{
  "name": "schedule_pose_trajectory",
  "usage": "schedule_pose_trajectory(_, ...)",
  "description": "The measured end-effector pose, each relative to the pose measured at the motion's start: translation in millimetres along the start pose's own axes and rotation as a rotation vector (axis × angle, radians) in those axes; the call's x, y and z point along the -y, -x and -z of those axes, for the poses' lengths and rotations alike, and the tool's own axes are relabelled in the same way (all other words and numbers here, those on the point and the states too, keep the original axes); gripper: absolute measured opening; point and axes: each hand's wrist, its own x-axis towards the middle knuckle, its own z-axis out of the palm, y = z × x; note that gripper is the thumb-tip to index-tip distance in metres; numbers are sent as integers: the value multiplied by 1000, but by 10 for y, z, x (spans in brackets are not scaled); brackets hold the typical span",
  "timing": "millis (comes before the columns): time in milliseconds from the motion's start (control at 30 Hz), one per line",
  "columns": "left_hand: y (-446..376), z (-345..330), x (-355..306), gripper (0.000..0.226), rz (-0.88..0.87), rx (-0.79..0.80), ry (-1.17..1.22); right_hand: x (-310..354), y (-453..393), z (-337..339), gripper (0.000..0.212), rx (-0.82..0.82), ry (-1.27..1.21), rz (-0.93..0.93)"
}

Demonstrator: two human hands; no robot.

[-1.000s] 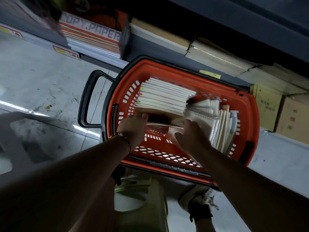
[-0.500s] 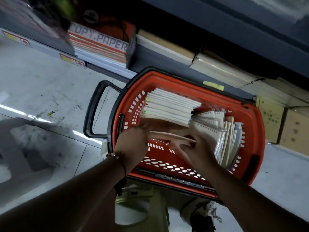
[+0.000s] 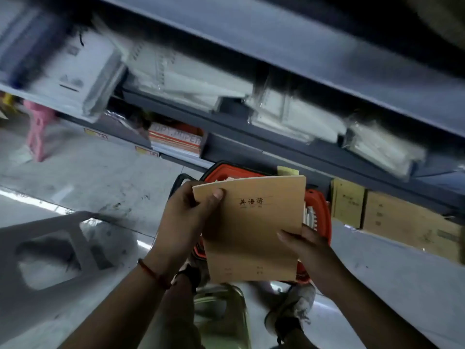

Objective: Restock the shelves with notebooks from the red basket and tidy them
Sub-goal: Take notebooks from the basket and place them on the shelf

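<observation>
A tan notebook with dark printed characters on its cover is held up in front of me, above the red basket. My left hand grips its upper left corner, thumb on the cover. My right hand pinches its right edge lower down. The basket sits on the floor under the notebook and is mostly hidden; only parts of its rim and a black handle show. Blurred white spiral notebooks in clear wrap lie on the grey shelf above.
A "COPY PAPER" ream stack sits on the lowest shelf at left. Brown cartons stand on the floor at right. A grey plastic stool is at lower left, a pink one farther left. My shoe is below the basket.
Both hands have lifted a tan notebook out of the basket and raised it. The view has tilted up, bringing the shelves of white notebooks into sight.
</observation>
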Motion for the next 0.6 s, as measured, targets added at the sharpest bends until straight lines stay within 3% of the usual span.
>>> schedule_pose_trajectory(200, 747, 102, -791, 61, 215, 266, 43, 787, 1038, 135, 21, 13, -62, 112)
schedule_pose_trajectory(367, 1316, 87, -1155, 32, 238, 284, 53, 1269, 1674, 268, 25, 5, -113, 235)
schedule_pose_trajectory(600, 1671, 12, -1797, 33, 72, 228, 92, 1672, 2217, 427, 28, -4, -147, 330)
